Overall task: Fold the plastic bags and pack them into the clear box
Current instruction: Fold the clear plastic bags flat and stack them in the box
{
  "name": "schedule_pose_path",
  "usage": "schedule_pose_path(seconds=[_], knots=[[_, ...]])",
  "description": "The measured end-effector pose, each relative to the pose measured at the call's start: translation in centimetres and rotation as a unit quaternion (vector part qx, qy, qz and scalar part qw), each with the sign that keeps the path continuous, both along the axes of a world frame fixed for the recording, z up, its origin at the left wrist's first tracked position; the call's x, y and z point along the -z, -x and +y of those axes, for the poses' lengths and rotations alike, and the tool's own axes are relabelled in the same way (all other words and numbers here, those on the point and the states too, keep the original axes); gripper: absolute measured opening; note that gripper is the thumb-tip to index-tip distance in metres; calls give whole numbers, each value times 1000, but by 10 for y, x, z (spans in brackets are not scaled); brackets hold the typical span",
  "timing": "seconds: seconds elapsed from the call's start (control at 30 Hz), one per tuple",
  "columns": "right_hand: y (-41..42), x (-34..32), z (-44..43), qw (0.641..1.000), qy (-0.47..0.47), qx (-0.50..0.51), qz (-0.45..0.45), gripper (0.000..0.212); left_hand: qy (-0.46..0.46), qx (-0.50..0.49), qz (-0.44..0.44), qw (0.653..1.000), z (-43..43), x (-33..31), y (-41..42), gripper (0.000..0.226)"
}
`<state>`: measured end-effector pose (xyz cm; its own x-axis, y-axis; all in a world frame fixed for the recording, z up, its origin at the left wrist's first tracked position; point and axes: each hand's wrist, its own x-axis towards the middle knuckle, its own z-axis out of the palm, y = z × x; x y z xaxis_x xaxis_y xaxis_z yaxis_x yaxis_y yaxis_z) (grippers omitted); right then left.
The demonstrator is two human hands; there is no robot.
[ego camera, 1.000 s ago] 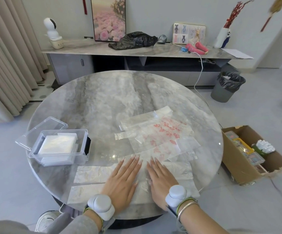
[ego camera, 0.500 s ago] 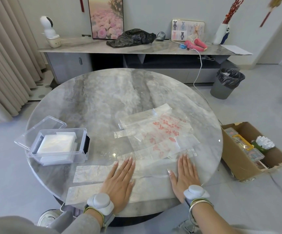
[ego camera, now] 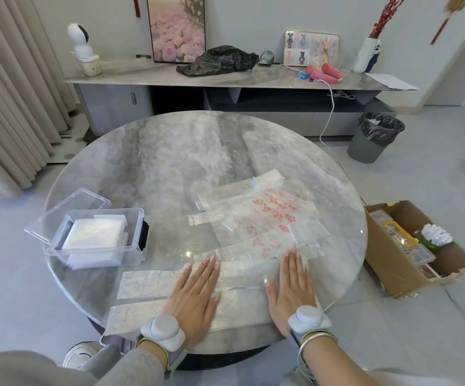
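While both hands press flat, left hand (ego camera: pixel 195 296) and right hand (ego camera: pixel 291 288) hold straight fingers (ego camera: pixel 207 270) together on the plastic bag (ego camera: pixel 242 277).

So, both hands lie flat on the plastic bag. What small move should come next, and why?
Probably the first fold: the right hand lifts its end of the bag over toward the left hand. The bag lies spread flat under both hands, and the clear box holds folded bags.

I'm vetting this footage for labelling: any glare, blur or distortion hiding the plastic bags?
Head view: wide-angle distortion slants the curtains; a glare spot sits on the glossy round table beyond the left hand; the plastic bags are in focus but low-contrast against the marble.
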<state>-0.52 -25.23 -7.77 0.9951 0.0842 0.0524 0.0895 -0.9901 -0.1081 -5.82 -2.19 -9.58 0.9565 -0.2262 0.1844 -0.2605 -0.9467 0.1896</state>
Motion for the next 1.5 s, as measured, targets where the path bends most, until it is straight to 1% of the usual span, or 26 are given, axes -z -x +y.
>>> schedule_pose_path(seconds=[0.23,0.37,0.57,0.67,0.77,0.83,0.93,1.07,1.33,1.43,1.5], knots=[[11,8,-4,997,-27,58,-35,79,-4,-10,6,1000,1,0,1,59],[15,8,0,995,-46,80,-44,77,-1,-11,8,1000,1,0,1,59],[18,12,2,992,-40,108,-49,79,-2,-8,10,1000,1,-1,0,59],[19,14,1,992,-26,118,-37,81,-5,-9,12,1000,2,-1,0,59],[19,15,0,993,-10,115,-36,77,0,-8,12,1000,3,0,0,59],[18,15,-2,992,-4,111,-59,68,3,-6,12,1000,4,-1,0,58],[18,15,-4,992,-6,101,-82,66,-6,2,7,1000,4,-1,1,56],[24,10,-1,991,-8,120,-59,68,-16,3,0,1000,4,-2,0,52],[32,7,3,992,-31,112,-48,65,-32,5,-4,999,2,-6,1,50],[34,1,8,995,-35,86,-36,79,-36,6,-12,999,2,-7,2,51],[41,-3,16,996,-34,74,-32,75,-43,6,-15,999,2,-6,2,51]])
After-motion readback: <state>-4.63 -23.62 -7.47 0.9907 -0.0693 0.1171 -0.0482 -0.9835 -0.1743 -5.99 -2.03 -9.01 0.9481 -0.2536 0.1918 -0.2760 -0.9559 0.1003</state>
